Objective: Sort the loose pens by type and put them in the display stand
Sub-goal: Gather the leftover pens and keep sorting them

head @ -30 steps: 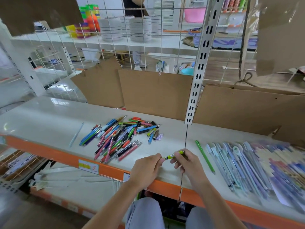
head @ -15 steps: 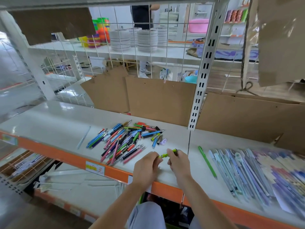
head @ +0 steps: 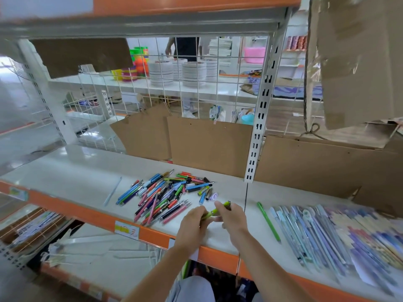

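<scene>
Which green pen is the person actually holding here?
The short lime-green pen, gripped between the left hand and right hand. The long green pen lies untouched on the shelf, right of both hands.

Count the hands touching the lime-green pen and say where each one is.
2. The left hand grips the lower end of the lime-green pen; the right hand holds its upper end, above the shelf's front edge.

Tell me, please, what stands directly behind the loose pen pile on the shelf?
Behind the pen pile, brown cardboard sheets lean upright against the wire grid. What lies directly behind the cardboard is covered.
</scene>
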Demonstrator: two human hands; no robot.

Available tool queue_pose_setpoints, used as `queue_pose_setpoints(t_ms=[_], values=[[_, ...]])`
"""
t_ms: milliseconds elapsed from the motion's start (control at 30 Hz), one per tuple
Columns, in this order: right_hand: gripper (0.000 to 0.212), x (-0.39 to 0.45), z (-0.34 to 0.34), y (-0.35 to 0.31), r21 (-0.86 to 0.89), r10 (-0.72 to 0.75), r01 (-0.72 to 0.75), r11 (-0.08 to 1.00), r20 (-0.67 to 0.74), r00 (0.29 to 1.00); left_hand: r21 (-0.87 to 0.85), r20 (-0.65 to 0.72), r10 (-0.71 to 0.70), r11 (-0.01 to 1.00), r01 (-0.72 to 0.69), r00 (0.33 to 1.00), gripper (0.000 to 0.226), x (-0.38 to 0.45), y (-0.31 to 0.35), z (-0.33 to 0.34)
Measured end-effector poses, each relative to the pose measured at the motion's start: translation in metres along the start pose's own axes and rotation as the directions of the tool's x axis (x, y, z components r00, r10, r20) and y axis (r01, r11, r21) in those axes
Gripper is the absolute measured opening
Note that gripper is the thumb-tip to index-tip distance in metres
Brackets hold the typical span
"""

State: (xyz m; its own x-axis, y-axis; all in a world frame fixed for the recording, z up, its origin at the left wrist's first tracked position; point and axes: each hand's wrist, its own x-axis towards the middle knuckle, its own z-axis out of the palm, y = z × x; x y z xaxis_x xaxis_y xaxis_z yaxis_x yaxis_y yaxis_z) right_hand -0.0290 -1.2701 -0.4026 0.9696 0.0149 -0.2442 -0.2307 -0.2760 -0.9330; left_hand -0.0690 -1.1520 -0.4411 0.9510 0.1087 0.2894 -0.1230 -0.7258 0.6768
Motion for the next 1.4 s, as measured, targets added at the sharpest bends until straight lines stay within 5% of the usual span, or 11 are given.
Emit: queue_pose_setpoints(t_ms=[100, 200, 367, 467, 600, 833, 1100, 1267, 1400], values=[[0.024, 0.006, -0.011, -0.011, 0.046, -0.068, 0.068, 0.997, -0.002, 0.998, 0.023, 0.047, 0.034, 0.999, -0.035, 0.998, 0.024, 0.0, -0.001, -0.009], [0.026, 0.014, -0.029, -0.019, -0.252, -0.215, 0.217, 0.943, 0.035, 0.976, 0.087, 0.014, 0.047, 0.995, -0.048, 0.999, 0.027, -0.002, -0.014, -0.022], [0.011, 0.028, -0.052, 0.003, -0.773, -0.182, 0.229, 0.591, 0.149, 0.972, 0.275, -0.138, -0.082, 0.954, 0.117, 0.987, 0.01, -0.005, -0.042, -0.048], [0.029, 0.027, -0.058, 0.006, -0.882, -0.185, 0.174, 0.438, 0.101, 0.978, 0.358, -0.256, -0.2, 0.889, 0.285, 0.946, 0.014, -0.004, -0.056, -0.067], [0.035, 0.025, -0.041, 0.002, -0.912, -0.236, 0.243, 0.33, 0.17, 0.957, 0.403, -0.229, -0.334, 0.822, 0.402, 0.914, 0.019, -0.001, -0.065, -0.082], [0.018, 0.011, 0.004, 0.011, -0.681, -0.302, 0.438, 0.587, 0.318, 0.899, 0.295, -0.211, -0.26, 0.902, 0.315, 0.942, 0.028, -0.007, -0.059, -0.077], [0.013, 0.002, -0.011, 0.031, -0.569, -0.312, 0.381, 0.729, 0.219, 0.924, 0.274, 0.091, -0.078, 0.96, 0.05, 0.993, 0.018, 0.002, -0.034, -0.033], [0.013, 0.002, -0.021, 0.042, -0.511, -0.326, 0.372, 0.775, 0.181, 0.928, 0.428, -0.127, -0.081, 0.895, 0.128, 0.989, 0.017, 0.008, -0.045, -0.039], [0.014, 0.004, -0.021, 0.045, -0.465, -0.327, 0.369, 0.805, 0.172, 0.929, 0.506, -0.109, -0.138, 0.845, 0.174, 0.984, 0.019, 0.012, -0.051, -0.045]])
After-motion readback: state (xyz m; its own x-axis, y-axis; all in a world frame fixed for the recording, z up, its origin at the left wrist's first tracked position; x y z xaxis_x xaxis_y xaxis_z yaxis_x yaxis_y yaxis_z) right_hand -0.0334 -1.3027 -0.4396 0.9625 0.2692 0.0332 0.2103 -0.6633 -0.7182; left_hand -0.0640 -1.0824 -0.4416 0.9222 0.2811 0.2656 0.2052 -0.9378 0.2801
